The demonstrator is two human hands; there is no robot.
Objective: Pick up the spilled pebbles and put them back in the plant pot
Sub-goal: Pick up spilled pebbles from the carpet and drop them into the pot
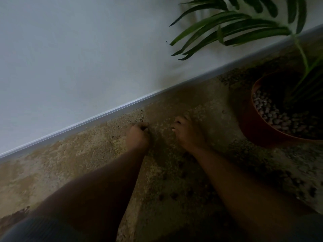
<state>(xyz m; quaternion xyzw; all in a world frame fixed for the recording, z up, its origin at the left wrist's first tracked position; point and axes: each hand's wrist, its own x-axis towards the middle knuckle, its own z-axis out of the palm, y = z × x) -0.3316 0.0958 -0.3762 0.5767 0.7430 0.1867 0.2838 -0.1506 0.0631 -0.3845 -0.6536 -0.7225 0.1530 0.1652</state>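
Observation:
A terracotta plant pot (253, 126) stands at the right, filled with brownish pebbles (279, 119) around a green palm-like plant (236, 27). Several dark spilled pebbles (174, 194) lie scattered on the speckled floor between and below my arms. My left hand (138, 135) rests on the floor near the wall with its fingers curled in; whether it holds pebbles is hidden. My right hand (187, 131) is beside it, fingers bent down onto the floor, left of the pot. The picture is dim and blurred.
A white wall (78, 58) with a pale skirting board (122, 107) runs diagonally behind my hands. The plant's leaves hang over the upper right. The mottled sandy floor (61, 163) stretches to the left.

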